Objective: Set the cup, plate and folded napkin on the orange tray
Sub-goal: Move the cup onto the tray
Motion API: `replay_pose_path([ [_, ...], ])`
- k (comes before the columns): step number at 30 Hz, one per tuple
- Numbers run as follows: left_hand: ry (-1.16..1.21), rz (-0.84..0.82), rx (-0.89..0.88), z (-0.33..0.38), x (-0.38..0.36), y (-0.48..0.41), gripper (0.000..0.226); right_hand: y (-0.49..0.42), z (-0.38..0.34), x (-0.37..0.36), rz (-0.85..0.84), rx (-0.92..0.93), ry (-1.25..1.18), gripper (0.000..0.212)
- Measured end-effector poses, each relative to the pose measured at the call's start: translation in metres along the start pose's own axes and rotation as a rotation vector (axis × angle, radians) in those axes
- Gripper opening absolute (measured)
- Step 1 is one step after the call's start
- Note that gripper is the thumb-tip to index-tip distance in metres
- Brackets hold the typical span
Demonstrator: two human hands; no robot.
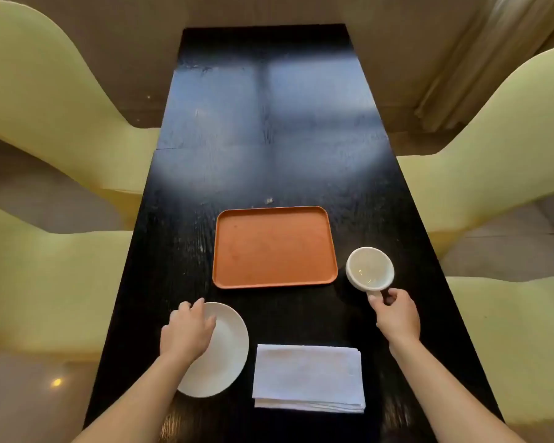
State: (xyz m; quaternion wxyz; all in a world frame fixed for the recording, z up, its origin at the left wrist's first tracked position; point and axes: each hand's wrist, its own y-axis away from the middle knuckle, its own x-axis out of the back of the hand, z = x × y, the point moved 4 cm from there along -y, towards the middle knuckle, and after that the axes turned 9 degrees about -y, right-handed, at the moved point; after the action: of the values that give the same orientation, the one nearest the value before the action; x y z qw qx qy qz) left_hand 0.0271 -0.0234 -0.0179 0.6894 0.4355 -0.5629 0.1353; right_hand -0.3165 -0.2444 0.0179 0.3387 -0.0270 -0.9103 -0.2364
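The left hand (187, 330) lies over the white plate (224, 346) at about 7 o'clock from the orange tray (274, 247), fingers spread and curled down onto the plate's left rim; whether they have closed under the edge I cannot tell. The plate sits flat on the black table (269, 123), clear of the tray. Just beside it, at 6 o'clock from the tray, the folded napkin (307, 377) lies untouched, its layered edges facing the person. The tray itself holds nothing, so no part of the task is done yet.

At 3 o'clock from the tray stands the white cup (370, 268), upright and seemingly empty, close to the tray's right edge but apart from it. The right hand (397, 314) is pinched together on the cup's handle, thumb and fingers clamped around it.

Risks, as I judge them: the plate is shallow and flat on a slick surface, so a weak hold at one rim may let it slide or tip. The cup, carried by its handle alone, may swing and knock the tray's raised lip on the way over. If the plate and cup take too much room, the napkin may be left hanging off the edge
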Motion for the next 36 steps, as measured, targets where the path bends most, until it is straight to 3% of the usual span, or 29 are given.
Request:
replay_pose_path([
  [11,-0.087,0.056,-0.040,0.004,-0.019,0.001,0.071,-0.016,0.009,-0.012,0.001,-0.031,-0.059,0.012],
  [20,-0.086,0.041,-0.004,0.004,-0.025,-0.005,0.073,-0.018,0.012,-0.014,0.014,-0.010,-0.099,0.028],
  [27,-0.040,0.013,0.019,0.004,-0.024,-0.011,0.070,-0.010,0.008,-0.006,0.062,0.117,-0.092,0.029],
  [36,-0.012,0.010,0.037,0.002,-0.026,-0.012,0.069,-0.011,-0.038,-0.017,0.005,0.258,-0.151,0.028],
])
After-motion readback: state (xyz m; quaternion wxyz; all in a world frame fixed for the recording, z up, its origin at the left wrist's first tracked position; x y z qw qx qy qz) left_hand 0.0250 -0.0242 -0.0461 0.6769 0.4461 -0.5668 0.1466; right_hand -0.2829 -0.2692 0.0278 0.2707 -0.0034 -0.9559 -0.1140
